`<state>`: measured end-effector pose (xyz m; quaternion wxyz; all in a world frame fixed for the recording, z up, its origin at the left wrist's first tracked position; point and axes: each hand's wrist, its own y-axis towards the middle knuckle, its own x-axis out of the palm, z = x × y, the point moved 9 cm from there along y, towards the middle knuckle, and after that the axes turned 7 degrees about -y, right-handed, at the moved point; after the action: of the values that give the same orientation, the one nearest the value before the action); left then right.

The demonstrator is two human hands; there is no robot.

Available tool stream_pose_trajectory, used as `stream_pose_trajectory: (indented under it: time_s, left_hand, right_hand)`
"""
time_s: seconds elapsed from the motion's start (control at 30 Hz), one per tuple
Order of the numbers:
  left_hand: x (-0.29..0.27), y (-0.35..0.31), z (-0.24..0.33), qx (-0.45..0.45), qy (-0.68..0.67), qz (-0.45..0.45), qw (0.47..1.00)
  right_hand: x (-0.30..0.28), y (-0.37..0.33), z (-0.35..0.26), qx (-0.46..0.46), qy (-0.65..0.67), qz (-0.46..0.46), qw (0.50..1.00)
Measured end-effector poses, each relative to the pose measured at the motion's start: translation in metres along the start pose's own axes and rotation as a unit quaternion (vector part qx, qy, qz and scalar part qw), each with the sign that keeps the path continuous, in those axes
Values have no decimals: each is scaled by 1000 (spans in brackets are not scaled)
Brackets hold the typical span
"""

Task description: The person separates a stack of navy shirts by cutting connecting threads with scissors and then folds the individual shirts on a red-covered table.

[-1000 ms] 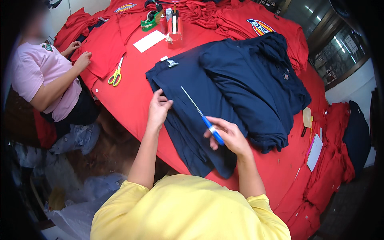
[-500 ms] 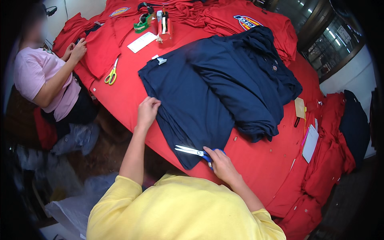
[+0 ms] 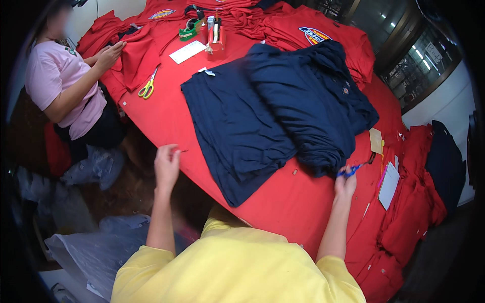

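Dark navy garments (image 3: 230,118) lie in a loose stack on the red-covered table in front of me. My left hand (image 3: 166,166) hangs just past the table's near left edge, apart from the cloth. Its fingertips are pinched, and a short thin dark strand, like a thread, sticks out of them. To the right, beside the stack's near right corner, my right hand (image 3: 345,186) is closed round the blue handles of a pair of scissors (image 3: 348,173). The blades are hard to make out against the things behind them.
Yellow-handled scissors (image 3: 146,90), a white card (image 3: 187,51), a green tape dispenser (image 3: 189,31) and a red holder (image 3: 217,45) stand or lie farther off. A co-worker (image 3: 60,86) handles red cloth at left. Red garments (image 3: 411,187) are heaped at right.
My left hand has let go of the navy cloth's edge and drawn back left and nearer. My right hand has carried the scissors right, away from the cloth's near corner.
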<state>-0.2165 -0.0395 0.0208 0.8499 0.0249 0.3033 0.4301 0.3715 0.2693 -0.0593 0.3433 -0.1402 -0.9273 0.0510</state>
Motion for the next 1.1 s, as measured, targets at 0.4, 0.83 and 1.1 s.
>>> stream_pose_trajectory:
  time_s: [0.4, 0.83, 1.1]
  left_hand:
    - [105, -69, 94, 114, 70, -62, 989]
    - [104, -102, 81, 127, -44, -141, 981]
    - [88, -93, 76, 92, -77, -96, 988]
  right_hand:
    - [80, -178, 11, -131, -334, -142, 923]
    - [270, -279, 143, -332, -555, -548, 530]
    - [332, -248, 68, -272, -405, -601, 633]
